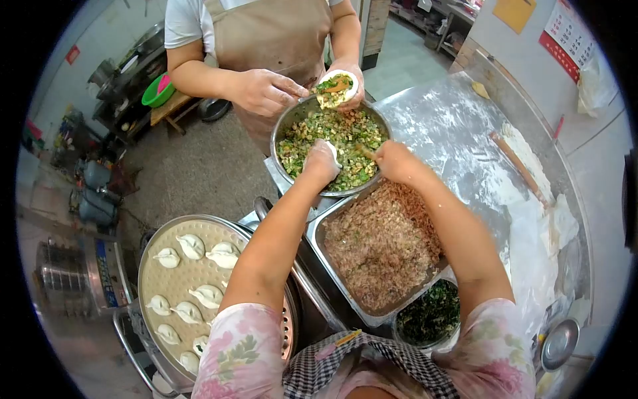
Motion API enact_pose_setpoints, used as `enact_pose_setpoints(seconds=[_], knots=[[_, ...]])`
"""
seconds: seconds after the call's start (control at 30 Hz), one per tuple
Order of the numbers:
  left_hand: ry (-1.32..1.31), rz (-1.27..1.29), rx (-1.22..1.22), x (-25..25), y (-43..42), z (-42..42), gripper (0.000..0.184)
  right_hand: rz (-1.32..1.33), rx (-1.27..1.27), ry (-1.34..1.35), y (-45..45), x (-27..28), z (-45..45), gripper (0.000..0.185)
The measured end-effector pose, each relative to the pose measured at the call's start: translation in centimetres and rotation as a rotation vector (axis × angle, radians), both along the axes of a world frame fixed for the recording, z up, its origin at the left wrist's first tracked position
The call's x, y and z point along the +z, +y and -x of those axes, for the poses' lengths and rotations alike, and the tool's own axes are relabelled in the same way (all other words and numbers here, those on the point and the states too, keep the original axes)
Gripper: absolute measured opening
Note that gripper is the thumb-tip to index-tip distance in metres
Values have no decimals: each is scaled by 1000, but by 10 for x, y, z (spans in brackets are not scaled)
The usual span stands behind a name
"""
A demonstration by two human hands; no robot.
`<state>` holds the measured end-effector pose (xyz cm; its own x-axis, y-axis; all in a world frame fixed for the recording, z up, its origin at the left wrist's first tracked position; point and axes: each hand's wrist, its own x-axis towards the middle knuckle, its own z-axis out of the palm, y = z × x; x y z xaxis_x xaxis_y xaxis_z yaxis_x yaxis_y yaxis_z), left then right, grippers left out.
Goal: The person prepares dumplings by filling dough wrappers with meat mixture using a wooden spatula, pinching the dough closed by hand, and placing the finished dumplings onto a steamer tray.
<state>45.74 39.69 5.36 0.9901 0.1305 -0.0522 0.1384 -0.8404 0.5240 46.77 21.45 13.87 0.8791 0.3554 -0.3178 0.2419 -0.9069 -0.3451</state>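
Note:
Over the round metal bowl of chopped green filling, my left hand is closed around a white dough wrapper, of which only an edge shows. My right hand grips a small wooden spatula whose tip is down in the filling at the bowl's right side. Across the bowl, a co-worker in an apron holds a dough wrapper heaped with green filling and a spatula over it. Below my right hand lies a rectangular tray of pinkish-brown filling.
A round steamer tray with several white dumplings stands at lower left. Dark greens fill a container near my body. A rolling pin and flour lie on the metal table at right. A metal rail runs beside the steamer.

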Motion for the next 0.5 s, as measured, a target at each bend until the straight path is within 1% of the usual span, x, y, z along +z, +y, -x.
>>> enact_pose_setpoints(seconds=[0.03, 0.07, 0.13, 0.27, 0.3, 0.4, 0.43, 0.47, 0.5], knots=[[27, -26, -8, 5, -4, 1, 54, -190, 6, 129, 4, -4, 4, 17], [55, -53, -15, 10, -5, 2, 55, -236, 80, 75, 8, -9, 9, 17], [1, 3, 41, 9, -3, 3, 53, -331, 221, -26, 20, -1, 28, 16], [-96, 150, 43, 14, 3, 1, 55, -248, 255, -104, 2, 6, 5, 19], [-108, 186, 90, 12, 3, 0, 54, -130, 173, -143, -1, 10, -1, 20], [-50, 125, 68, 9, 6, -2, 52, -81, 30, 13, 5, 2, -16, 18], [-66, 116, 51, 9, 5, -1, 53, -265, 88, 47, 8, -3, -7, 18], [-83, 107, 34, 9, 4, 0, 53, -209, 237, 16, 13, -7, 1, 18], [-99, 98, 17, 7, 4, 0, 53, -282, 247, -54, 16, -8, 14, 18]])
